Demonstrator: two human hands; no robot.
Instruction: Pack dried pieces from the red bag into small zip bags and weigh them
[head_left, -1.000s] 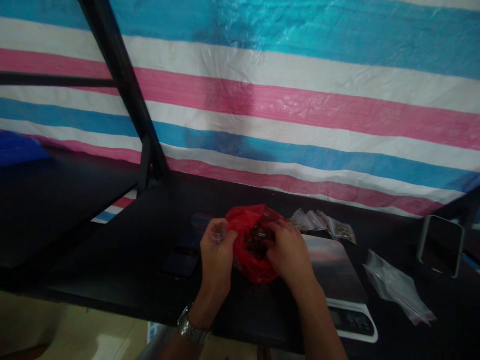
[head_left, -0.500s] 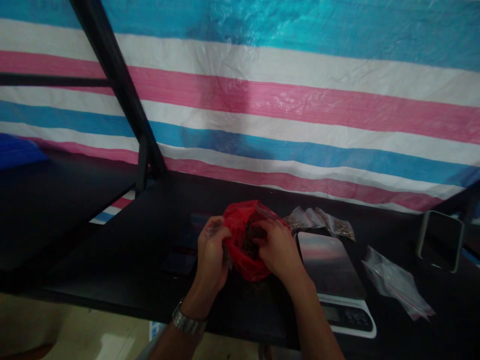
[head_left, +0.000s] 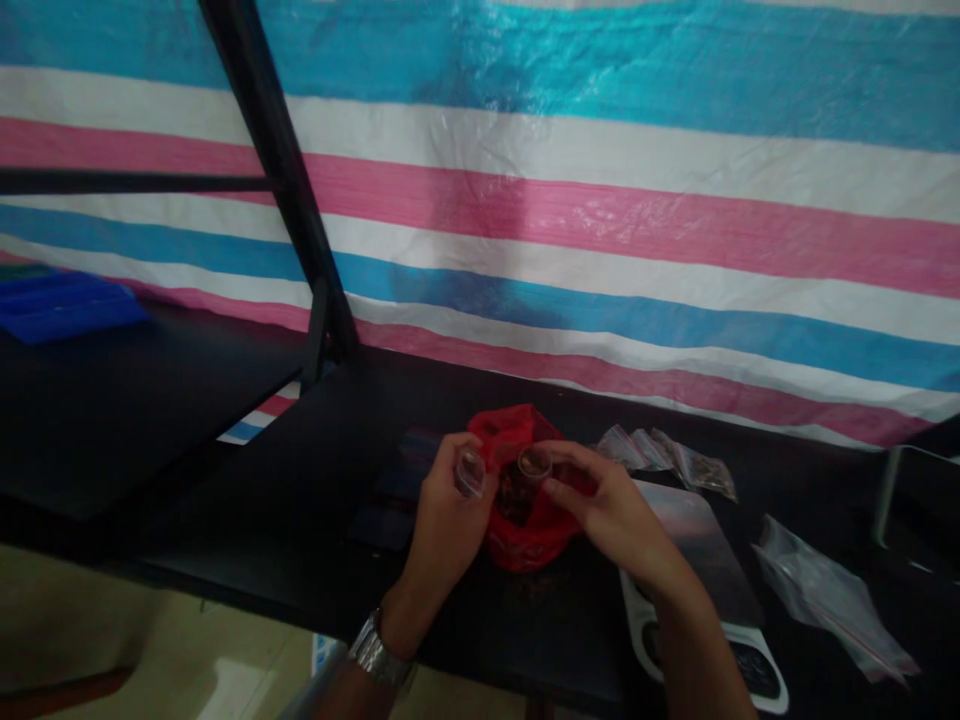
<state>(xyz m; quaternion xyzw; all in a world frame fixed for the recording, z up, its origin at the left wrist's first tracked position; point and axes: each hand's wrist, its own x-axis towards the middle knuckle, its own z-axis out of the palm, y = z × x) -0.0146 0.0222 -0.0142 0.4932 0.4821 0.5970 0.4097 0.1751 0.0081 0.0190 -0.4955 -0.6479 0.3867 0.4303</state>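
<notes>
A red plastic bag stands open on the black table, with dark brown dried bits inside. Over its mouth, my right hand pinches a small clear cup that has brown bits in it. My left hand, with a metal watch at the wrist, is closed on a small clear plastic bag at the red bag's left side. The clear bag's mouth looks rounded open; its lower part is hidden by the hand. Right of the red bag lies a digital scale, partly covered by my right forearm.
Several filled zip bags lie behind the scale, and flat clear zip bags to its right. A phone-like device stands at far right. A dark flat object is left of my hands. A blue tray sits beyond the black frame post.
My right hand has come up out of the red bag, and the small cup with brown bits now shows. My left hand has turned, showing the clear bag's mouth. The view has shifted left.
</notes>
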